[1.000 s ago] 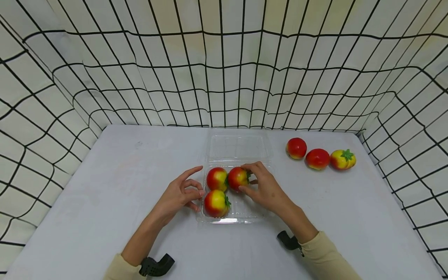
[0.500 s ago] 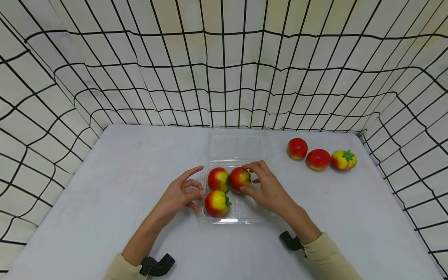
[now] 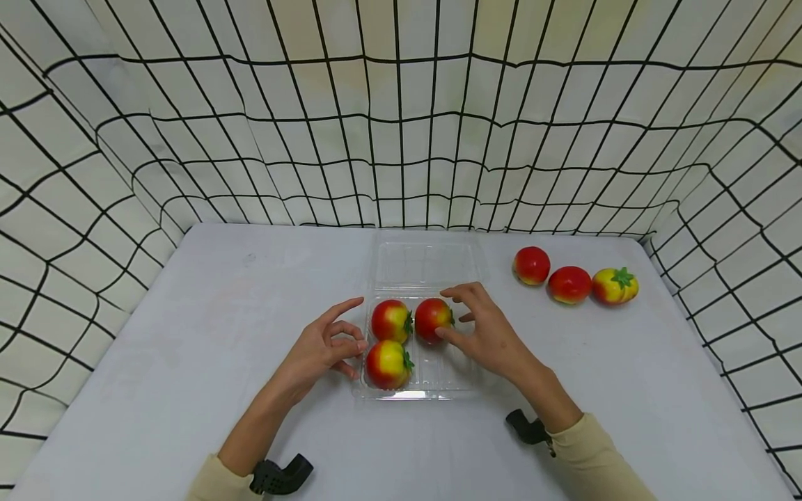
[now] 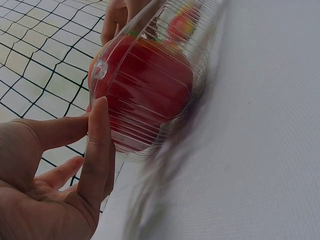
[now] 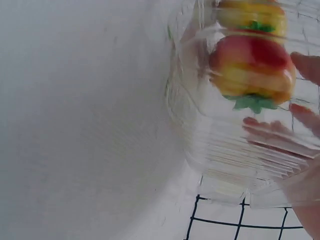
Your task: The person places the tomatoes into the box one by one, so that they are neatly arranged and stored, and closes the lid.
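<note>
A clear plastic clamshell box [image 3: 441, 376] lies on the table with its lid folded back. My left hand [image 3: 324, 346] pinches the box's left rim between thumb and finger, plain in the left wrist view. Two red-and-yellow fruits with green leafy tops, the upper left fruit [image 3: 390, 320] and the lower left fruit [image 3: 387, 364], sit in the box's left side. A third such fruit [image 3: 432, 320] sits at the upper right inside. Around it my right hand [image 3: 491, 339] has loosened fingers; its thumb is close to the fruit, and whether they touch I cannot tell.
Three more fruits lie at the table's back right: a round red fruit [image 3: 531, 266], a red fruit [image 3: 569, 285] and a yellow-red fruit [image 3: 615, 286]. The lid [image 3: 427, 261] lies flat behind the box. Black wire mesh [image 3: 401, 163] encloses the table's back and sides.
My right hand has slid the third fruit slightly right, away from the left pair, and its fingers have spread off it. The left hand has stayed at the box's rim.
</note>
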{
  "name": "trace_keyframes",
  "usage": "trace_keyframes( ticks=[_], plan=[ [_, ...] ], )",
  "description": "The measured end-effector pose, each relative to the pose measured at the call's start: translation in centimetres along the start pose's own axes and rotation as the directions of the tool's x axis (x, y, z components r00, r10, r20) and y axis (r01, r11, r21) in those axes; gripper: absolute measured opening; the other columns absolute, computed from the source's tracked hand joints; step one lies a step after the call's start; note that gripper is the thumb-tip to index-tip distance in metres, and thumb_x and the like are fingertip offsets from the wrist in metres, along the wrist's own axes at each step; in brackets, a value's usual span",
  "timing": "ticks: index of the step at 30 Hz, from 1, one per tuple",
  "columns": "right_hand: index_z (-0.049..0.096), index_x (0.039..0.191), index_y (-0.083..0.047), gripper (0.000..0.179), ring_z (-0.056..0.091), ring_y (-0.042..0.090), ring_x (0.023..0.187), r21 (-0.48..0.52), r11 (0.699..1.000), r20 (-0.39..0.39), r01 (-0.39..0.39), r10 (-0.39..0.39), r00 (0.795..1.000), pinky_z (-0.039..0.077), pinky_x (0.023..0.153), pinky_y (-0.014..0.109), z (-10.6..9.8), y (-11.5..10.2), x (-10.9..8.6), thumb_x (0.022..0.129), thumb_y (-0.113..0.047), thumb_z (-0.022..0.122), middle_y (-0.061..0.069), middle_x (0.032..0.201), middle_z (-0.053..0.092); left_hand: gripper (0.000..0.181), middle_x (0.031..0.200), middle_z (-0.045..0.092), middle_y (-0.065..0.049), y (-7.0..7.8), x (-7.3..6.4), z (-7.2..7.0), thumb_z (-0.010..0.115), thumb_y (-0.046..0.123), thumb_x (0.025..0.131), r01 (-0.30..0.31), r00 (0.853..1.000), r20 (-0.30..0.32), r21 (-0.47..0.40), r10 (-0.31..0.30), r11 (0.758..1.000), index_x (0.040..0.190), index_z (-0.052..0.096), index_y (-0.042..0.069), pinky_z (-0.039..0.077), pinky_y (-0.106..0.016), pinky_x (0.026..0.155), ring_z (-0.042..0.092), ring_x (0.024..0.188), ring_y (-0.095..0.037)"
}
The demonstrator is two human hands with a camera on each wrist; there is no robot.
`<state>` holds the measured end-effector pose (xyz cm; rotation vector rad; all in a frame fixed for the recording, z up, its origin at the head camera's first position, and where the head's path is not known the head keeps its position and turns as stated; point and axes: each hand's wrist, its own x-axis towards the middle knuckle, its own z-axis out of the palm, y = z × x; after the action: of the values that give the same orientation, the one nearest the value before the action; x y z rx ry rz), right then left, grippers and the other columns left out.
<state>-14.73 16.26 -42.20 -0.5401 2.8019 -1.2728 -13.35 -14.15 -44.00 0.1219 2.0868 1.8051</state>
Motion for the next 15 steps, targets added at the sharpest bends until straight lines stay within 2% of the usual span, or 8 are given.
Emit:
trace_keyframes(
  ticks=[7, 12, 15],
  plan=[
    [0.057, 0.142, -0.013, 0.059, 0.058, 0.037, 0.131, 0.018, 1.0, -0.004, -0.001, 0.001, 1.0, 0.061, 0.098, 0.051, -0.6, 0.1, 0.1, 0.089, -0.018, 0.083, 0.014, 0.141, 0.054, 0.078, 0.107, 0.063, -0.018, 0.0, 0.0, 0.0, 0.073, 0.011, 0.095, -0.001, 1.0, -0.003, 0.006, 0.001, 1.0, 0.163, 0.033, 0.018, 0.066, -0.035, 0.068, 0.071, 0.073, -0.019],
    [0.057, 0.142, -0.012, 0.059, 0.057, 0.038, 0.131, 0.024, 1.0, -0.028, 0.013, -0.012, 1.0, 0.061, 0.098, 0.052, -1.3, 0.4, 0.2, 0.089, -0.015, 0.083, 0.014, 0.141, 0.055, 0.078, 0.105, 0.064, -0.012, -0.1, 0.0, 0.0, 0.073, 0.011, 0.095, 0.003, 1.0, -0.004, 0.004, -0.003, 1.0, 0.162, 0.034, 0.018, 0.066, -0.036, 0.068, 0.071, 0.074, -0.019],
    [0.056, 0.143, -0.013, 0.059, 0.057, 0.038, 0.132, 0.027, 1.0, -0.044, -0.004, 0.005, 0.999, 0.061, 0.099, 0.053, -1.7, 0.6, 0.3, 0.089, -0.015, 0.082, 0.012, 0.142, 0.055, 0.077, 0.104, 0.064, -0.01, -0.1, 0.1, 0.0, 0.073, 0.01, 0.095, 0.011, 1.0, -0.006, 0.0, -0.011, 1.0, 0.162, 0.035, 0.02, 0.066, -0.036, 0.069, 0.071, 0.072, -0.019]
  ],
)
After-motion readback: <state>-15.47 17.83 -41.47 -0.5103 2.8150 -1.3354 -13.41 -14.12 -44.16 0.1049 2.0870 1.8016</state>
